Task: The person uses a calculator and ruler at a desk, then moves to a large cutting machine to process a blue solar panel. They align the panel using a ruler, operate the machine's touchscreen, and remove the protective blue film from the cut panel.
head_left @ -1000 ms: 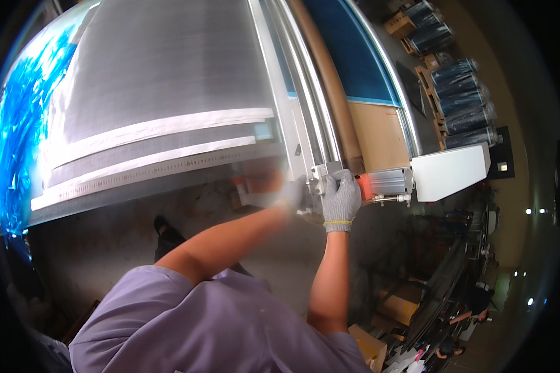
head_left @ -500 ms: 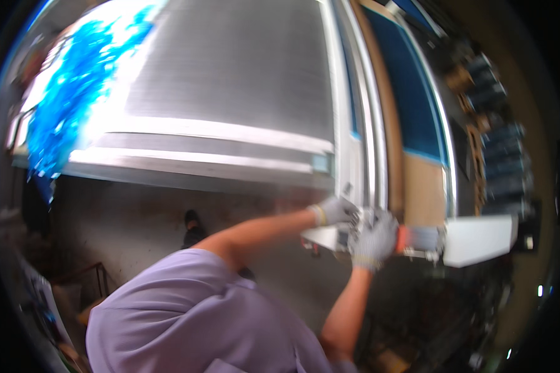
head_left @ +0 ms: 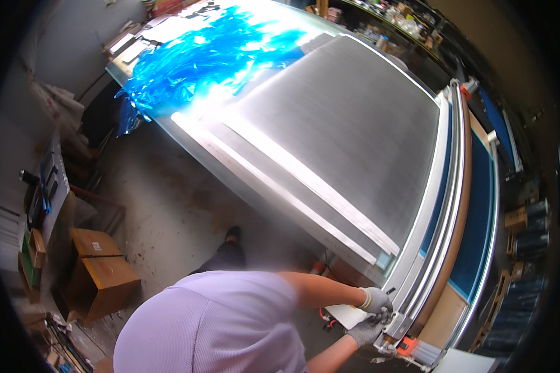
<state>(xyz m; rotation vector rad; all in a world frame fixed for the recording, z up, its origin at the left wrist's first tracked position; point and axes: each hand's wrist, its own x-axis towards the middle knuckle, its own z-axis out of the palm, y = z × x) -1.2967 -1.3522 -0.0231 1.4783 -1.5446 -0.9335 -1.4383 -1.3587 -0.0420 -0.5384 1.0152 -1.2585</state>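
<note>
My left hand (head_left: 376, 300), in a grey knit glove, is closed at the near end of a long metal rail assembly (head_left: 438, 248), beside a small black lever (head_left: 390, 290). Just below it, my right hand (head_left: 364, 331), gloved alike, has its fingers curled against the metal end block (head_left: 397, 324). What either hand grips is hidden by the gloves. Alongside the rails runs a long brown roller (head_left: 457, 239). An orange-red part (head_left: 407, 345) sits at the roller's near end, right of my hands.
A large table bears a dark grey sheet (head_left: 348, 118) with pale strips (head_left: 311, 180) along its edge. Crumpled blue film (head_left: 199, 62) lies at the far left. Cardboard boxes (head_left: 102, 267) stand on the floor at left; dark wrapped rolls (head_left: 513, 311) are at right.
The view has swung, so the table and my hands appear lower and further right, and the picture is sharper. My hands stay at the rail's near end, the right now below the left.
</note>
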